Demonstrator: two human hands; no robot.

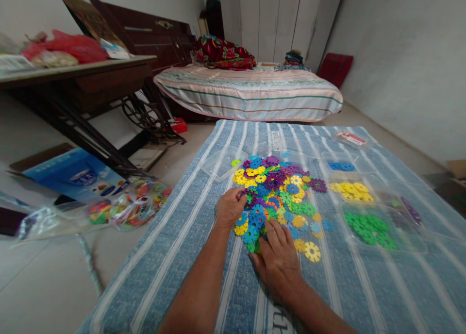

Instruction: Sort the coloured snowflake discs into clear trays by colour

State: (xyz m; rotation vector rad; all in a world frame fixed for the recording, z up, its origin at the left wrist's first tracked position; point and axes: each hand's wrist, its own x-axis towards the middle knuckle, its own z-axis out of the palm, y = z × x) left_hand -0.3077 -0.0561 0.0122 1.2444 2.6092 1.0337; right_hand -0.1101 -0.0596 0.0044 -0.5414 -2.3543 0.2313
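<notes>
1. Loose heap of mixed-colour snowflake discs [276, 193] in the middle of the cloth, just ahead of both hands.
2. Left hand [230, 208] at the heap's near-left edge, fingers curled down onto blue and yellow discs; pinching one or not, cannot tell.
3. Right hand [279, 261] flat on the near edge, fingers slightly spread, nothing held.
4. Reads as picking through the heap. Single-colour lots in clear trays to the right: blue tray [341, 166], yellow tray [351, 191], green tray [367, 225].
5. Thin flat discs on soft cloth: lifting one likely calls for a fingertip pinch at the rim.
6. Blue striped cloth [189, 237] on a pale floor; bag of discs [124, 210] to the left; sewing table [73, 76], bed [251, 93] and wardrobe [276, 18] beyond.
</notes>
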